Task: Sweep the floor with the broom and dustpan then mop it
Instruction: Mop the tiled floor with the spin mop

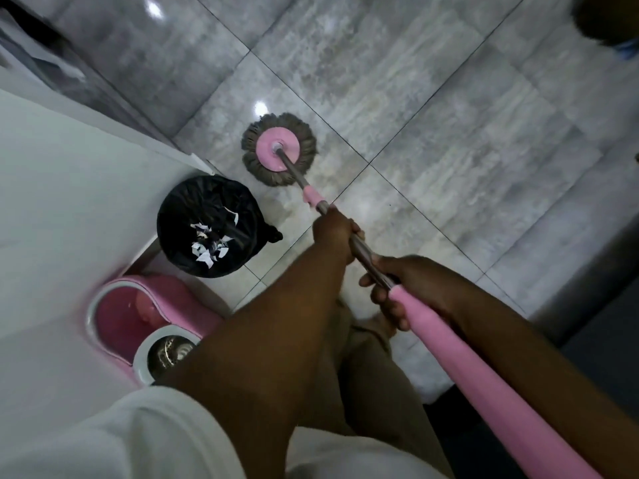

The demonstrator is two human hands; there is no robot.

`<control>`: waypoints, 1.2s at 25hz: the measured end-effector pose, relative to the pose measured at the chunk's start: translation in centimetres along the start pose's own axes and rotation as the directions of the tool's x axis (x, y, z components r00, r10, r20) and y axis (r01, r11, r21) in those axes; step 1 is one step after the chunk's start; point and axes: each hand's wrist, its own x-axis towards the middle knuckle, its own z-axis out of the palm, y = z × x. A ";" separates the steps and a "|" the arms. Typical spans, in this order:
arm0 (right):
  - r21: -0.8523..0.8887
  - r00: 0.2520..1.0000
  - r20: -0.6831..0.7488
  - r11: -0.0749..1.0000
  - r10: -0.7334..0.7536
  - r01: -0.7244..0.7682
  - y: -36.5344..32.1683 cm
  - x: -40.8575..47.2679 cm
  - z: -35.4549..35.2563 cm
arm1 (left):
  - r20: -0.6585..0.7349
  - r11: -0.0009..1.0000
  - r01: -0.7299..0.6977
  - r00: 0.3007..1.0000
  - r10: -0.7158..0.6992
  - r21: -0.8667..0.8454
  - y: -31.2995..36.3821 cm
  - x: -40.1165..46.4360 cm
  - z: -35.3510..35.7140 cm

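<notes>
Two hands on one spin mop. Left hand [333,229]: forward on the bare metal shaft, fingers wrapped fully round it, nearer of the two to the mop head. Right hand [397,288]: behind it, fingers curled round the shaft where the pink foam grip [484,385] begins.

Mop head [279,149]: grey string ring with pink disc, flat on the grey tiled floor [449,133], ahead of both hands and slightly left. Long axis of the handle runs from lower right, near the person, up and left to the head.

Bin with black liner [211,225]: just beside the mop head on its near left, paper scraps inside, suggesting sweeping is done. Pink spin bucket [152,323]: near the person's left, against a white cabinet [69,202].

Stage, as judged: mopping. Next stroke probably calls for the left hand to steer, the right to push, clear of the bin.
</notes>
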 end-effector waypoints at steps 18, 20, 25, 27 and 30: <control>0.600 0.990 -0.140 0.793 -0.020 0.101 27.2 -7.5 -5.9 | 0.128 0.877 0.025 0.987 -0.098 0.479 -24.7 -8.9 3.6; 0.738 0.993 -0.101 0.665 -0.053 0.111 29.8 -8.5 -6.8 | 0.166 0.857 0.028 0.977 -0.131 0.515 -27.1 -10.2 4.9; 0.875 0.983 -0.042 0.469 -0.181 0.124 27.9 -5.3 -9.0 | 0.187 0.785 -0.011 0.973 -0.133 0.619 -25.2 -7.5 9.5; 0.890 0.968 -0.043 0.431 -0.247 0.149 24.7 -3.0 -10.5 | 0.220 0.767 -0.058 0.969 -0.109 0.638 -22.2 -5.2 12.9; 0.907 0.950 -0.117 0.358 -0.289 0.221 18.8 0.4 -13.9 | 0.297 0.736 -0.159 0.953 -0.060 0.658 -16.8 -2.1 19.4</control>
